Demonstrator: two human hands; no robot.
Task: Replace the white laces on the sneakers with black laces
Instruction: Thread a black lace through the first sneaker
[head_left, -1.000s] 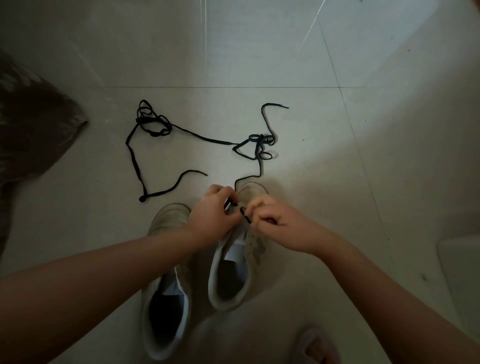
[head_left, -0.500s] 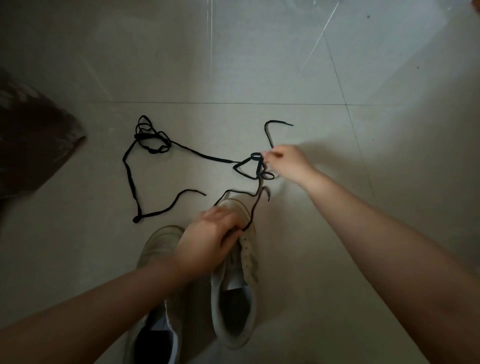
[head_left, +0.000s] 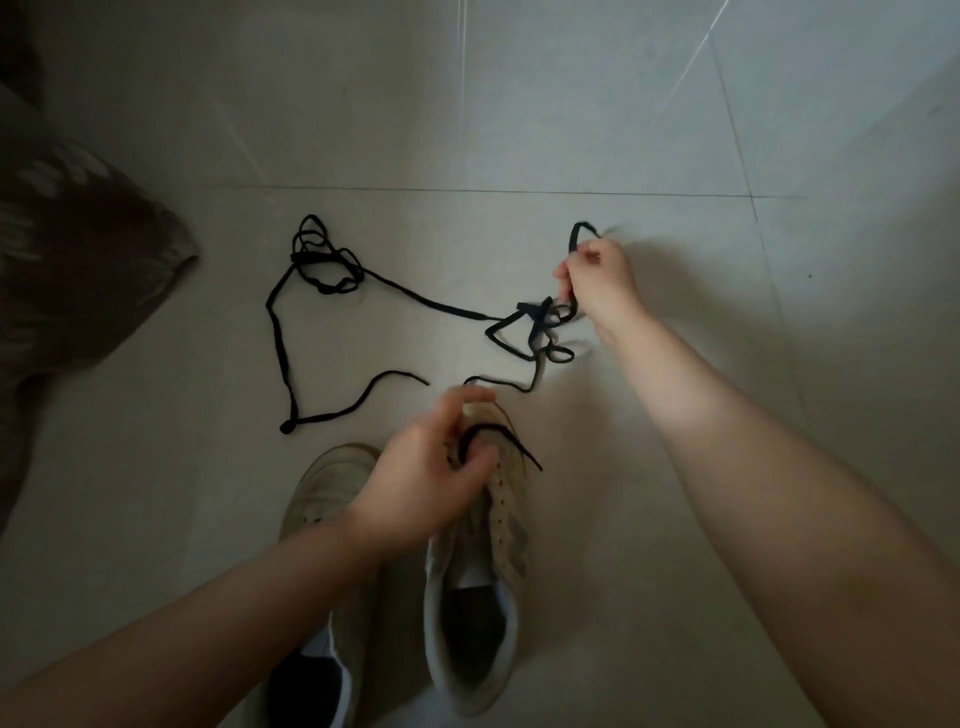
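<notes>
Two pale sneakers stand side by side on the tiled floor, the left sneaker (head_left: 327, 499) partly under my forearm and the right sneaker (head_left: 483, 582) with bare eyelets. My left hand (head_left: 431, 467) grips the toe end of the right sneaker and pinches a short loop of black lace (head_left: 488, 431) there. Farther out, my right hand (head_left: 597, 280) is closed on the far part of that black lace, lifting it above a knotted tangle (head_left: 540, 327). A second stretch of black lace (head_left: 280, 332) lies looped on the floor to the left.
A dark patterned cushion (head_left: 78, 270) sits at the left edge. Pale floor tiles (head_left: 519, 104) with thin joints stretch all around.
My right hand left the sneaker, reached out to the tangled lace and has taken hold of its far end, raising it. My left hand stayed on the right sneaker's toe.
</notes>
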